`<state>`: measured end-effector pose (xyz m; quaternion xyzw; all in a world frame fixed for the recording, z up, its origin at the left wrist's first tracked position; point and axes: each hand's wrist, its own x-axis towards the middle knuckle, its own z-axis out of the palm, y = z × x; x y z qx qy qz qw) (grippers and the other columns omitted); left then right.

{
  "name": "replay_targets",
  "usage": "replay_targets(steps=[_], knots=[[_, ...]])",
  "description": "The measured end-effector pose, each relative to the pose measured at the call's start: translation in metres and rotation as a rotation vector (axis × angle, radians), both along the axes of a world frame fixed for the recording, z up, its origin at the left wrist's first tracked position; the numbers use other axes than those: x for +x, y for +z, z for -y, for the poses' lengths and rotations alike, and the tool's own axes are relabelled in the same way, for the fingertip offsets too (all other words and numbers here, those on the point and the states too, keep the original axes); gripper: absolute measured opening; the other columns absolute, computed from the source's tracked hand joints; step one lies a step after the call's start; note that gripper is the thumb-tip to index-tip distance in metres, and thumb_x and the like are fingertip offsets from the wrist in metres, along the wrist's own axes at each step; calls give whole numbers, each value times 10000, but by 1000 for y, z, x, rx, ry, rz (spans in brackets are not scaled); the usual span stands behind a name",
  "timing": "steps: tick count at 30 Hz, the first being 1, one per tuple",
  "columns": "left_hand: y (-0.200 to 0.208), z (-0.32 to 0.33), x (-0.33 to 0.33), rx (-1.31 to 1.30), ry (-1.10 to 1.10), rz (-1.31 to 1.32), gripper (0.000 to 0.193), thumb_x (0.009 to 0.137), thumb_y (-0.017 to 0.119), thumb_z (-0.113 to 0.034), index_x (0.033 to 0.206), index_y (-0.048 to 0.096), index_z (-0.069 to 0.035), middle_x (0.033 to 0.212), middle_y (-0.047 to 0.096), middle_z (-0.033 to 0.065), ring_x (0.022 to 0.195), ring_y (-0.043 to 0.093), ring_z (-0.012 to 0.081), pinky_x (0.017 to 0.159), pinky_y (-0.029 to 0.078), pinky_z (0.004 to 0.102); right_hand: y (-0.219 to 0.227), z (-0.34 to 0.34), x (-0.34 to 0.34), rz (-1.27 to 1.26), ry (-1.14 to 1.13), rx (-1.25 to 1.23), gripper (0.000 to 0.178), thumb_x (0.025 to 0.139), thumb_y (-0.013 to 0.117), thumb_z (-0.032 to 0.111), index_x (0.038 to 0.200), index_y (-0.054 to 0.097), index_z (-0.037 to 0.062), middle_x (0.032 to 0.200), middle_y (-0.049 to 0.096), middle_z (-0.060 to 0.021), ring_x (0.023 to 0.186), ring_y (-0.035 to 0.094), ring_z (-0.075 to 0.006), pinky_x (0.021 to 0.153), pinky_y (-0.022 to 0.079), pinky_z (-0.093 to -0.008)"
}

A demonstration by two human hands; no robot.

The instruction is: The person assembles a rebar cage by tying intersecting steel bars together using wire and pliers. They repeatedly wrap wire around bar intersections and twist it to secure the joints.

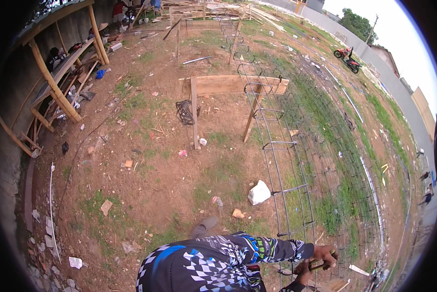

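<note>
My left hand (325, 255), at the end of a patterned dark sleeve, is closed around a thin tool with brownish handles (320, 266); its working end cannot be made out. Just below it, my right hand (304, 273) comes up from the lower edge, fingers drawn together. What that hand holds is hidden. Both hands are over the near end of a long cage of steel reinforcing bars (291, 214), whose lengthwise rods are joined by several square hoops.
A wooden trestle (223, 85) supports the cage farther off. More bar cages (340, 180) lie on the grass at right. A white block (259, 192) sits left of the cage, with a wire coil (185, 113) beyond. A timber shelter (62, 73) stands at far left.
</note>
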<state>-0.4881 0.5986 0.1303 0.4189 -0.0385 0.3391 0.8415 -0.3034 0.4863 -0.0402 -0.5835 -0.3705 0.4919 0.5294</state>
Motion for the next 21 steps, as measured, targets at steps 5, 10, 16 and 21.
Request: replay_targets(steps=[5, 10, 16, 21], knots=[[31, 6, -46, 518, 437, -203, 395, 848, 707, -355, 925, 596, 16, 895, 636, 89, 854, 629, 183, 771, 506, 331, -14, -14, -69, 354, -682, 187, 361, 975, 566, 308, 1134, 548, -16, 734, 515, -65, 547, 469, -147, 457, 343, -287], [6, 19, -42, 354, 918, -327, 412, 1047, 422, -369, 863, 511, -10, 816, 534, 102, 768, 534, 220, 710, 427, 386, -11, 12, -115, 171, -511, 27, 390, 992, 530, 342, 1147, 541, -16, 757, 520, -68, 567, 486, -147, 475, 361, -282], [-8, 13, -50, 208, 1098, -282, 327, 1036, 459, -324, 925, 563, -35, 820, 567, 98, 808, 564, 258, 759, 448, 385, 24, 44, -141, 385, -154, 0, 532, 1025, 401, 470, 1260, 492, 1, 851, 565, -88, 662, 565, -159, 559, 448, -282], [-20, -4, -118, -44, 777, -259, 410, 1031, 456, -393, 875, 578, -34, 687, 576, 19, 616, 563, 94, 558, 468, 270, 100, 19, -167, -350, -298, 54, 579, 998, 484, 441, 1396, 401, 29, 1062, 636, -175, 797, 642, -216, 695, 536, -359]])
